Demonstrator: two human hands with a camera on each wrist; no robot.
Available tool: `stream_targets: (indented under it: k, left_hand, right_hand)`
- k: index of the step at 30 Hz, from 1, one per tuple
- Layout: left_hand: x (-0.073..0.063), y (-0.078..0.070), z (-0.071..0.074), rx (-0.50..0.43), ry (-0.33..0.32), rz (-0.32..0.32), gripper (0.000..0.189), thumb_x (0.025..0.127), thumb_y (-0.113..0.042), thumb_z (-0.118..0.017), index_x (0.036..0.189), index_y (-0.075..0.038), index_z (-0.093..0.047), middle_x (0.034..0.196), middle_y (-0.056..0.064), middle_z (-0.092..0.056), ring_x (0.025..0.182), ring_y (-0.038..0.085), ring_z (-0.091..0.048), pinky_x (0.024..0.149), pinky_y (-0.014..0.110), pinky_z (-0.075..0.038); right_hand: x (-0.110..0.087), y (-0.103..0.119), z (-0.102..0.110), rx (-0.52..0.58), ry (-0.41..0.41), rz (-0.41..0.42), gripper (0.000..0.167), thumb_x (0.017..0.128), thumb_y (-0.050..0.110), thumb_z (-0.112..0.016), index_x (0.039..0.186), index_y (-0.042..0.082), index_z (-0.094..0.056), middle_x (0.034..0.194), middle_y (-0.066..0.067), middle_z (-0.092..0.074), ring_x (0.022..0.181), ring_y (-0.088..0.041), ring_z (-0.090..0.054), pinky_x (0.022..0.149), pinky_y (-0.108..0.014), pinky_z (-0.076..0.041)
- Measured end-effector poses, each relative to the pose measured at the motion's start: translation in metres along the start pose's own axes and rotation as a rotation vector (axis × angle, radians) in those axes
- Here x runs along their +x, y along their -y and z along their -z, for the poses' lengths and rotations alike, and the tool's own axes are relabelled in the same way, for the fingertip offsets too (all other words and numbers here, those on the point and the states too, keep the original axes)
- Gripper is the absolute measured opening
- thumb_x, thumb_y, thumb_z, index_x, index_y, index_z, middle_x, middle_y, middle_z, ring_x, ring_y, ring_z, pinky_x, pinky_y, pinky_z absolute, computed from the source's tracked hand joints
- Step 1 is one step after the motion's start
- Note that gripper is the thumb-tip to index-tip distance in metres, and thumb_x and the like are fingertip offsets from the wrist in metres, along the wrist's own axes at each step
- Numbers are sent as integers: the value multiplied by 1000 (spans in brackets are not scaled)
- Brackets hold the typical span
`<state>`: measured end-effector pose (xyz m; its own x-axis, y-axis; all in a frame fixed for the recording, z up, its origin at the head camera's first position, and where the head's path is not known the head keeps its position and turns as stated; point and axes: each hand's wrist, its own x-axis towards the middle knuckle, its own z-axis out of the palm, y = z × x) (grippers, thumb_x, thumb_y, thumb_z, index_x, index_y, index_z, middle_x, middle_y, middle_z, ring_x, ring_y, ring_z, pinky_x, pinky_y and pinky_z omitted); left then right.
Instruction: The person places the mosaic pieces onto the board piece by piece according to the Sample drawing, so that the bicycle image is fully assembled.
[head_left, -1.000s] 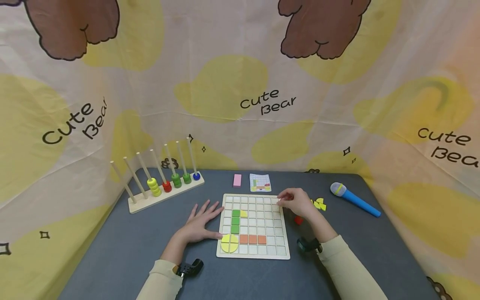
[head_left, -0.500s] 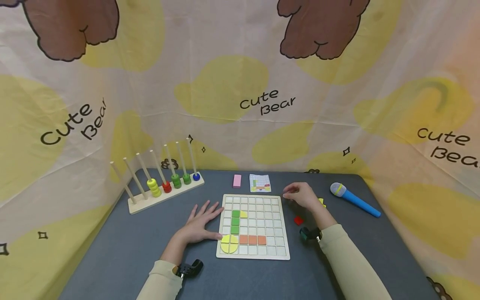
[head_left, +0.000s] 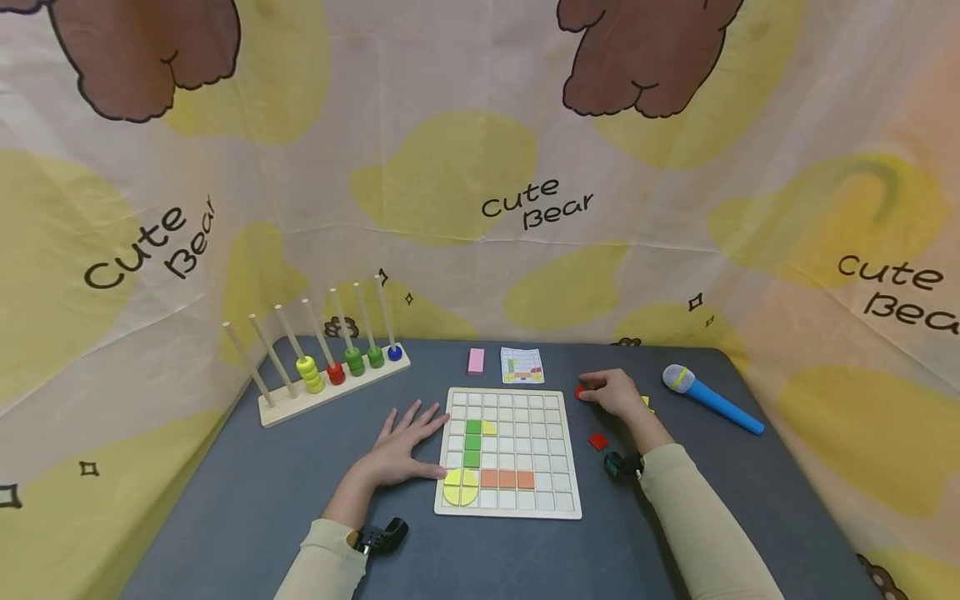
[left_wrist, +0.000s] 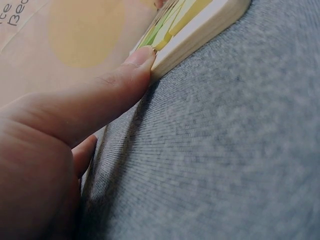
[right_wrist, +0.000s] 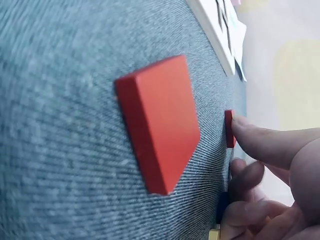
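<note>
My left hand [head_left: 400,450] lies with spread fingers beside the wooden grid board [head_left: 507,515], thumb and fingertips at its left edge. In the left wrist view the thumb [left_wrist: 120,85] touches the board's corner. Beyond the board's upper right corner, my right hand [head_left: 611,394] pinches a small red tile [head_left: 579,392]; the right wrist view shows the thumb on this tile [right_wrist: 229,129], while the fingertip opposite is hidden. Nearer lies another red tile [right_wrist: 162,122]. Green tiles [head_left: 472,443], orange tiles [head_left: 507,479], a yellow tile [head_left: 489,427] and a yellow circle [head_left: 460,487] sit on the board.
Behind the board are a pink block [head_left: 476,362] and a pattern card [head_left: 522,366]. A bead counting rack [head_left: 337,389] stands at the back left. To the right lies a blue toy microphone [head_left: 712,400]. Yellow pieces [head_left: 647,403] are partly behind the right hand.
My right hand has moved off the board's upper right corner to the right, and a red tile now shows at its fingertips. The left hand has stayed in place.
</note>
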<state>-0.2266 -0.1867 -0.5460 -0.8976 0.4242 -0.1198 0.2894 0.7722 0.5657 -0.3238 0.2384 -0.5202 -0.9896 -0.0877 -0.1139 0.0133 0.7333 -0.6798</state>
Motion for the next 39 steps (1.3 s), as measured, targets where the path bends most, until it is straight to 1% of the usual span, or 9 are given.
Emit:
stream_targets:
  k: [2,5,9,12,16,19,24,32,39]
  left_hand:
    - [0,0,0,0,1,1,99,76,-70,-74,159,-34,-33,169,-3,-19,158,31,1,122,61,11]
    - [0,-1,1,1,3,1,99,76,-70,-74,159,-34,-33,169,-4,-19,158,31,1,122,61,11]
    - [0,0,1,-1,1,-5,99,77,-70,-74,159,-33,-33,169,-4,-19,158,31,1,122,62,10]
    - [0,0,2,1,2,-11,99,77,-70,-74,159,-32,-33,169,-3,-19,158,31,1,122,61,10]
    - [0,-1,2,4,4,-14,99,77,-70,-73,159,-32,-33,169,-3,-19,158,31,1,122,62,10]
    - [0,0,2,9,2,-12,99,77,-70,-73,159,-32,-33,170,-4,-18,158,31,1,122,62,11]
    - [0,1,1,17,1,-8,99,77,-70,-73,159,-33,-32,170,-4,-18,158,31,2,121,62,11]
    - [0,2,1,10,-2,-14,98,77,-70,-73,159,-33,-32,170,-4,-17,158,31,2,121,61,11]
    - [0,1,0,6,0,-9,99,77,-71,-72,159,-34,-32,170,-4,-18,158,31,2,122,61,12]
  right_hand:
    - [0,0,0,-20,12,-8,43,89,19,-78,129,5,-70,122,-22,-69,112,-36,-62,93,-48,-51]
    - [2,0,-1,-43,15,-11,40,89,22,-79,125,7,-72,121,-21,-70,110,-34,-62,89,-46,-52]
    - [3,-2,-2,-41,-24,-1,31,85,22,-83,111,5,-77,102,-14,-73,93,-27,-63,77,-35,-51]
    - [2,-3,-1,-22,-57,-4,26,82,21,-86,97,4,-73,85,-7,-68,80,-22,-58,68,-30,-45]
    - [-2,2,0,-1,-69,-14,25,81,21,-86,89,5,-68,77,-4,-63,72,-20,-55,62,-28,-43]
    - [-4,8,1,20,-63,-8,25,82,24,-85,89,6,-69,77,-4,-63,70,-19,-55,61,-28,-45]
    - [-12,20,4,53,-48,21,26,83,27,-85,92,7,-71,81,-5,-68,71,-19,-59,63,-28,-48]
    - [-33,42,6,103,-16,61,22,85,26,-83,92,7,-73,81,-7,-71,71,-19,-60,62,-28,-51]
    - [-50,49,-2,129,6,67,19,85,26,-83,89,9,-75,80,-9,-71,69,-20,-58,61,-30,-50]
